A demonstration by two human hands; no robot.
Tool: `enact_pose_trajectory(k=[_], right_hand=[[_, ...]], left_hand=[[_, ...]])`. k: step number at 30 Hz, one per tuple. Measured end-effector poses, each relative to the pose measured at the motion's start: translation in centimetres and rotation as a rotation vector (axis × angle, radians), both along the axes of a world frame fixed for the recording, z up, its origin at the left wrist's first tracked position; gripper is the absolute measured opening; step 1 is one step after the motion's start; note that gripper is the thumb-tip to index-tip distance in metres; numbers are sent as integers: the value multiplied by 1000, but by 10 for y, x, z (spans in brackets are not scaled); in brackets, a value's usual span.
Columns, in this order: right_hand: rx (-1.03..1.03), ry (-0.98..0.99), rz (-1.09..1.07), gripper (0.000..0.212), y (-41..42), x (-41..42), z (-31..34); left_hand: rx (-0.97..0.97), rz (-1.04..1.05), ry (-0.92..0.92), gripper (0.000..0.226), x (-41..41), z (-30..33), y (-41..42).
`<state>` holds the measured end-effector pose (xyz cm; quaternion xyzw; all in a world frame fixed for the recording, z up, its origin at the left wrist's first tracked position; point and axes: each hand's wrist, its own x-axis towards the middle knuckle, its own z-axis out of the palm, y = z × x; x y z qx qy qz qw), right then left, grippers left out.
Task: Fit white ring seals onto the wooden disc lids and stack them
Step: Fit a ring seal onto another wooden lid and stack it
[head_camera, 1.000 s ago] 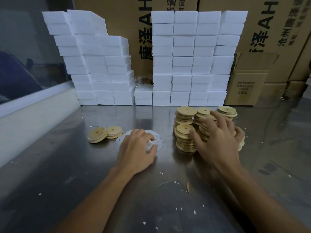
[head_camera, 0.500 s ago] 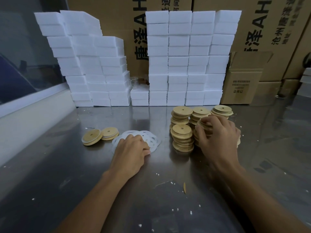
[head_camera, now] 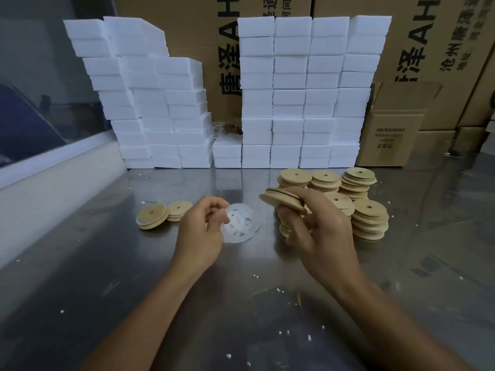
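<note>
The right hand (head_camera: 316, 226) held a tilted lid (head_camera: 282, 200) in curled fingers above the counter (head_camera: 107, 277), while the left hand (head_camera: 201, 231) pinched a ring (head_camera: 241, 223) beside the lid stacks (head_camera: 369, 218).

Pale tan wooden disc lids (head_camera: 369, 219), translucent white ring seals (head_camera: 241, 223), white foam blocks (head_camera: 302, 89), grey steel table (head_camera: 80, 263)

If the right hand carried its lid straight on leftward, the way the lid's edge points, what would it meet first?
Probably the white ring pinched by the left hand. The right hand holds the lid tilted, its edge aimed that way, with bare table between. Depth is unclear, so it might pass just above the ring.
</note>
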<state>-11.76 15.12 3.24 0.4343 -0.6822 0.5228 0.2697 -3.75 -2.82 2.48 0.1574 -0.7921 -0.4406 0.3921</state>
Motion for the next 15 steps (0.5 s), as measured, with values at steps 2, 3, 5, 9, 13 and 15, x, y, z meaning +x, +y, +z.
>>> enact_pose_trajectory(k=[2, 3, 5, 9, 13, 15], right_hand=[[-41, -84, 14, 25, -1, 3, -2], [-42, -116, 4, 27, -2, 3, -3], [-50, -193, -23, 32, -2, 4, -5], [-119, -385, 37, 37, -1, 7, 1], [-137, -418, 23, 27, -1, 10, 3], [-96, -392, -38, 20, -2, 9, 2]], left_hand=[[123, -32, 7, 29, 1, 2, -1], [180, -49, 12, 27, 1, 3, -2], [303, -96, 53, 21, 2, 6, -2], [493, -156, 139, 10, 4, 14, -1], [728, -389, 171, 8, 9, 22, 0], [806, -504, 170, 7, 11, 25, 4]])
